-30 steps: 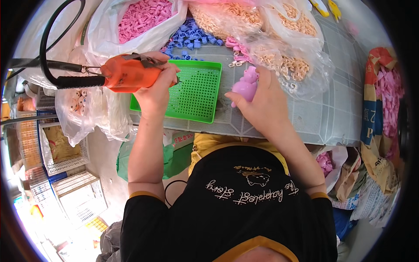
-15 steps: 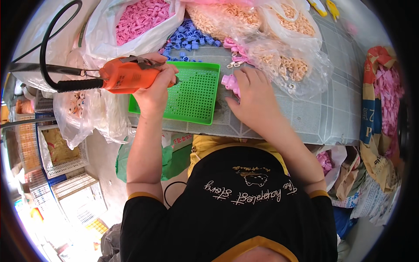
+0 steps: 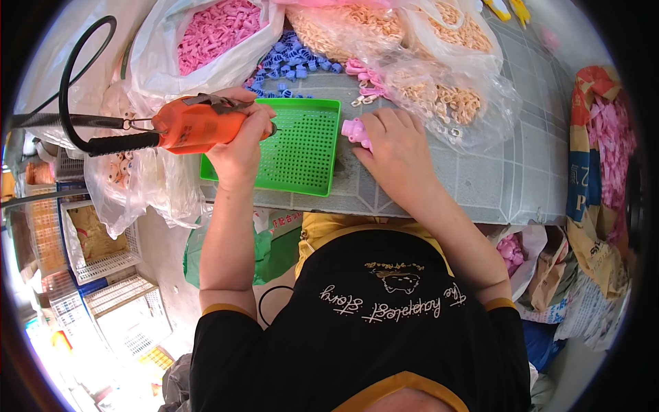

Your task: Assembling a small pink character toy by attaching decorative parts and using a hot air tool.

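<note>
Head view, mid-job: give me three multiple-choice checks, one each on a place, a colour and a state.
1. Where does the small pink piece lie?
A. at the right edge of the green tray
B. inside the bag of pink parts
C. on the floor

2. What colour is the power tool's body?
A. blue
B. orange
C. white

3. What is the left hand doing?
A. resting flat on the table
B. hanging open in the air
C. closed around the power tool

Answers:
1 A: the right hand holds it against the side of the green tray.
2 B: the power tool has an orange casing and a black hose.
3 C: the left hand wraps the tool's front end above the tray.
</note>
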A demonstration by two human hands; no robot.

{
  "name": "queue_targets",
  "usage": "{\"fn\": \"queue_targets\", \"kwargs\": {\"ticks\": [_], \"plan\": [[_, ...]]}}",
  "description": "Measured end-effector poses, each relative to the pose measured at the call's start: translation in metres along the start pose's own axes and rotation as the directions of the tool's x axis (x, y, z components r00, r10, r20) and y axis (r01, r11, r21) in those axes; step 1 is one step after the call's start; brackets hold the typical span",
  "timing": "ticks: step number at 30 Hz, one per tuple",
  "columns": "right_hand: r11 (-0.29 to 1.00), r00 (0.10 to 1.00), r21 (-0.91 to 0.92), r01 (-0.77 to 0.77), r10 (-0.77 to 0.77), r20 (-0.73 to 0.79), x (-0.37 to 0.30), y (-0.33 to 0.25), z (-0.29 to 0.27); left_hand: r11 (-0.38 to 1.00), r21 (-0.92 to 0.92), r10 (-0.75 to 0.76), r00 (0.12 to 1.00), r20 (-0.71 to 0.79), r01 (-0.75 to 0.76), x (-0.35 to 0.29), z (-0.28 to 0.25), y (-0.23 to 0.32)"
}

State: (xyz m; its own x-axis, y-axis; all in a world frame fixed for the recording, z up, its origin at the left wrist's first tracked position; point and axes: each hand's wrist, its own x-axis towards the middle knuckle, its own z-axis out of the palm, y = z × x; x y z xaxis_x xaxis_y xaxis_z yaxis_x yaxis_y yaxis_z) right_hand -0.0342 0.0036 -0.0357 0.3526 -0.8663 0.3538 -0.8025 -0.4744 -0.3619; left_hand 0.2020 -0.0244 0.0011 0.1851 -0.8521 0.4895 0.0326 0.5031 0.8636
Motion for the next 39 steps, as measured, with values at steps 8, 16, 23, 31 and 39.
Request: {"fn": "queue_targets", "kwargs": {"ticks": [8,16,23,31,39], "plan": [[1.000,1.000,-0.020,-0.013,0.013,-0.004,-0.001,0.001,0.002,0.999,0.034,0.008,1.000,-0.020,-0.007,-0.001,0.003,0.005],[1.000,0.999,0.015,-0.002,0.003,-0.053,-0.001,0.003,0.009,0.958,-0.288,0.076,0.977,0.198,-0.016,-0.009,0.030,0.032],[1.000,0.999,0.003,-0.003,0.003,-0.043,-0.001,0.004,0.011,0.918,-0.389,0.063,0.937,0.343,0.081,-0.016,0.053,0.021],[1.000,0.999,-0.015,0.003,-0.004,-0.050,-0.001,0.006,0.014,0.927,-0.354,0.000,0.946,0.324,0.122,-0.020,0.060,0.016],[1.000,0.996,0.014,0.025,-0.024,-0.081,0.000,0.008,0.019,0.966,-0.216,-0.043,0.908,0.416,0.144,-0.011,0.064,0.021]]}}
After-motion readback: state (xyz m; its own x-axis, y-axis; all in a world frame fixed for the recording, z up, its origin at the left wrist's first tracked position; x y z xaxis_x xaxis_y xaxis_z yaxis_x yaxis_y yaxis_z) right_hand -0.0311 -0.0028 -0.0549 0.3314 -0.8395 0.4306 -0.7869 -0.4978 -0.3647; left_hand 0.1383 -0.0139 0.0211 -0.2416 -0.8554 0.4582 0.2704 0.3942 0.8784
